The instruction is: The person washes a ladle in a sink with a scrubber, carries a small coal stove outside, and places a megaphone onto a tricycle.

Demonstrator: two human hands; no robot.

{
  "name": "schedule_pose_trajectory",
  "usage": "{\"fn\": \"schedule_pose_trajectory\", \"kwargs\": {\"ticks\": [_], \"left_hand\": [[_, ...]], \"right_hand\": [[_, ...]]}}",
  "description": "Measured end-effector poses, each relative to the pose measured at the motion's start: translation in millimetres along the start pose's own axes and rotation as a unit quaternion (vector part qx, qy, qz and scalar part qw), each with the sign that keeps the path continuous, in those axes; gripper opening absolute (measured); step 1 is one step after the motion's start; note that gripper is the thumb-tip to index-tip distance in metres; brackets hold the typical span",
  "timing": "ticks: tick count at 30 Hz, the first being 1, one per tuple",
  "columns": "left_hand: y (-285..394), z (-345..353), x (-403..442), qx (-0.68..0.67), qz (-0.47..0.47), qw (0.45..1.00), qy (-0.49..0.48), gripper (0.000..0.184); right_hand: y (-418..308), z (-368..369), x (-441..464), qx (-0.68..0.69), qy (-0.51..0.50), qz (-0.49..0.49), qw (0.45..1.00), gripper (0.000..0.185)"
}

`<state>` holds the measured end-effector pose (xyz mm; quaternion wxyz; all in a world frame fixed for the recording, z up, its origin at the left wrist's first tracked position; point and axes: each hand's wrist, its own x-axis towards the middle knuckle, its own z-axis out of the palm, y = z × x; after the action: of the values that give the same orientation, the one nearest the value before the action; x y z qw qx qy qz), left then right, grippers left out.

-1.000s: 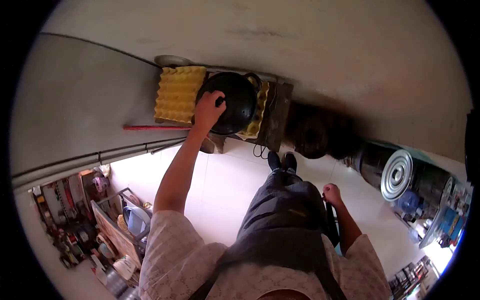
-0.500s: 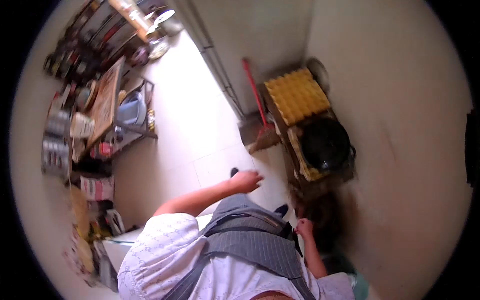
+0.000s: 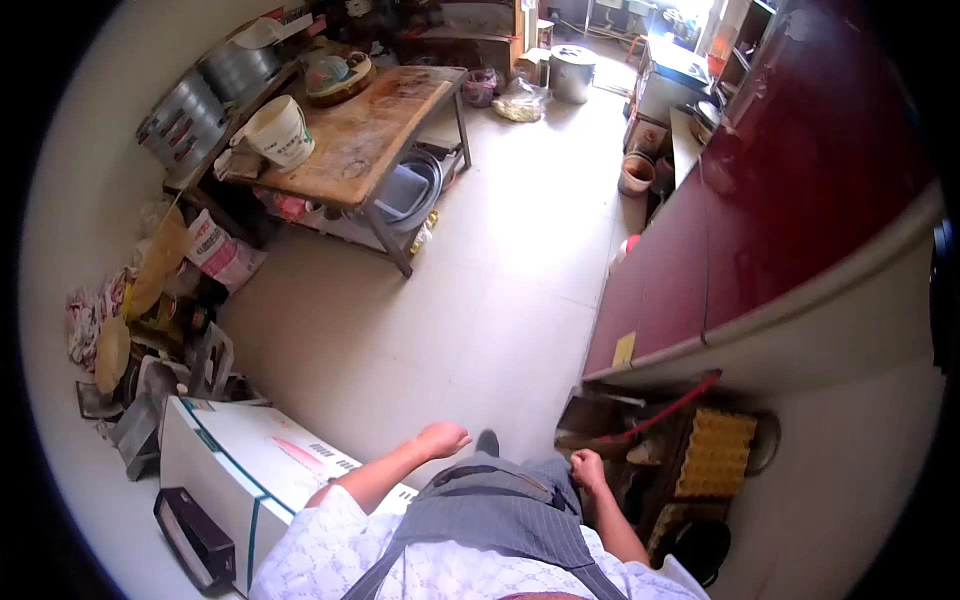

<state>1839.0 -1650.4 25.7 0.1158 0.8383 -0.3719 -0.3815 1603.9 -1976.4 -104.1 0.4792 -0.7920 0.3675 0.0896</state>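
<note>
My left hand [image 3: 443, 438] hangs in front of my body, its fingers loosely curled, with nothing visible in it. It is nearest to a white appliance [image 3: 215, 490] with green stripes on the left. Beside my right thigh, my right hand [image 3: 588, 467] is closed in a loose fist, and no object shows in it. A grey striped apron [image 3: 495, 520] covers my front between the hands. To the right of that hand stand a dark shelf-like stand and a yellow egg tray [image 3: 716, 452]. Neither hand touches these things.
A wooden table [image 3: 375, 125] with a white bucket [image 3: 280, 135] stands at upper left, metal pots [image 3: 185, 120] behind it. A dark red panel [image 3: 730, 230] borders the right. A large pot [image 3: 572, 75] and a plastic bag [image 3: 520, 100] sit on the floor [image 3: 500, 290] ahead.
My view has swung right, away from the corner; the egg tray and red-handled broom now sit lower right. The table and doorway have come into fuller view. Both hands still show nothing held.
</note>
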Motion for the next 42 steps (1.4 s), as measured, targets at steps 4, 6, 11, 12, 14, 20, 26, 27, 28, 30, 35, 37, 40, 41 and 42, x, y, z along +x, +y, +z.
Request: {"fn": "schedule_pose_trajectory", "kwargs": {"ticks": [4, 6, 11, 12, 14, 20, 26, 27, 28, 30, 35, 37, 40, 41, 42], "left_hand": [[-51.0, -28.7, 55.9, -0.058, -0.047, 0.996, 0.052, 0.042], [-82.7, -35.0, 87.1, -0.104, -0.085, 0.987, 0.085, 0.042], [-180.1, -35.9, 143.5, -0.03, -0.131, 0.991, 0.017, 0.022], [-193.2, -46.5, 148.2, -0.031, -0.127, 0.99, 0.05, 0.023], [-202.9, -86.9, 144.2, -0.028, -0.128, 0.989, 0.064, 0.026], [-189.7, -251.6, 261.3, -0.306, -0.375, 0.872, 0.071, 0.024], [-244.1, -368.1, 437.6, -0.294, -0.344, 0.891, 0.035, 0.016], [-246.0, -397.5, 473.2, -0.251, -0.274, 0.927, 0.05, 0.016], [-249.2, -430.1, 499.0, -0.206, -0.203, 0.955, 0.062, 0.016], [-265.0, -490.4, 571.0, -0.226, -0.19, 0.955, 0.032, 0.016], [-293.7, -636.1, 747.7, -0.229, -0.202, 0.951, -0.049, 0.022], [-291.4, -702.4, 818.3, -0.179, -0.172, 0.968, -0.043, 0.025], [-262.4, -796.1, 918.3, -0.188, -0.169, 0.968, 0.002, 0.028], [-245.1, -822.6, 947.5, -0.197, -0.17, 0.965, 0.016, 0.03], [-241.6, -838.3, 981.8, -0.216, -0.169, 0.961, 0.025, 0.03]], "right_hand": [[-149.1, -33.6, 76.5, -0.017, -0.017, -0.002, 1.0, 0.021], [-170.0, -38.7, 123.6, -0.11, -0.008, -0.057, 0.992, 0.024], [-215.6, -49.1, 260.9, -0.196, -0.106, -0.043, 0.974, 0.027], [-240.1, -57.4, 283.8, -0.174, -0.099, -0.033, 0.979, 0.03], [-267.7, -62.1, 350.4, -0.185, -0.123, -0.056, 0.974, 0.03], [-410.9, -102.0, 530.7, -0.208, -0.164, -0.171, 0.949, 0.04], [-515.5, -141.2, 696.0, -0.166, -0.069, -0.206, 0.962, 0.038], [-521.4, -149.2, 725.8, -0.15, -0.027, -0.21, 0.966, 0.038], [-517.8, -158.9, 752.3, -0.151, 0.01, -0.217, 0.964, 0.038], [-521.4, -191.6, 788.7, -0.104, 0.006, -0.107, 0.989, 0.033], [-543.8, -278.4, 865.7, 0.074, 0.081, 0.064, 0.992, 0.026], [-564.6, -321.2, 894.0, 0.14, 0.144, 0.078, 0.977, 0.025], [-587.8, -384.5, 956.0, 0.14, 0.234, 0.072, 0.959, 0.025], [-570.2, -398.0, 995.8, 0.092, 0.277, 0.023, 0.956, 0.025], [-578.4, -419.4, 1022.9, 0.097, 0.291, 0.009, 0.952, 0.025]]}}
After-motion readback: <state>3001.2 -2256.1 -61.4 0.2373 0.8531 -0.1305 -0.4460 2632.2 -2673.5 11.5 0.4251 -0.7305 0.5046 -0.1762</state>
